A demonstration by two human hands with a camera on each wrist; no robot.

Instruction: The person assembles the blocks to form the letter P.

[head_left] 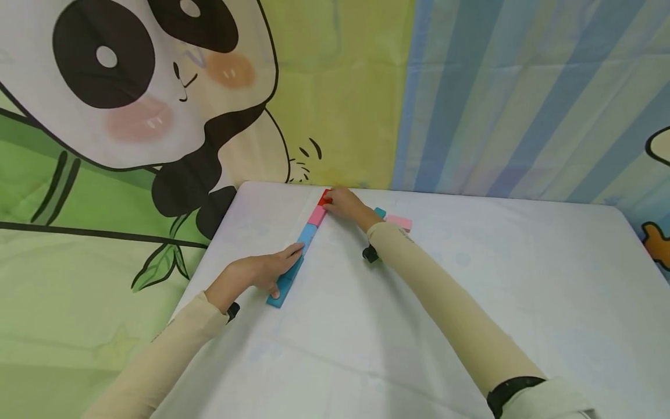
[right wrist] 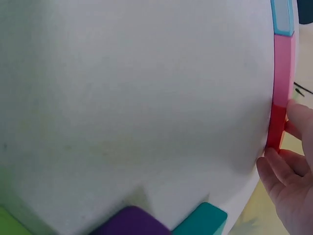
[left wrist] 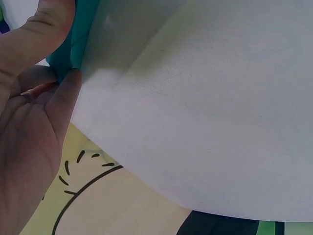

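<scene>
A straight row of flat blocks lies end to end on the white tabletop, with blue blocks (head_left: 284, 285) nearest, then a light blue block (head_left: 309, 233), a pink block (head_left: 317, 216) and a red block (head_left: 323, 198) at the far end. My left hand (head_left: 262, 272) spans the near part of the row, thumb and fingers against the sides of a blue-teal block (left wrist: 78, 39). At the far end my right hand (head_left: 348, 205) pinches the red block (right wrist: 277, 127) between thumb and fingers. The red block touches the pink block (right wrist: 283, 68).
Right of the row, partly behind my right wrist, lie a teal block (head_left: 380, 212) and a loose pink block (head_left: 399, 222). A purple block (right wrist: 132, 223) and a lime green block (right wrist: 11, 224) show in the right wrist view. The table's far edge meets a printed panda curtain (head_left: 335, 116).
</scene>
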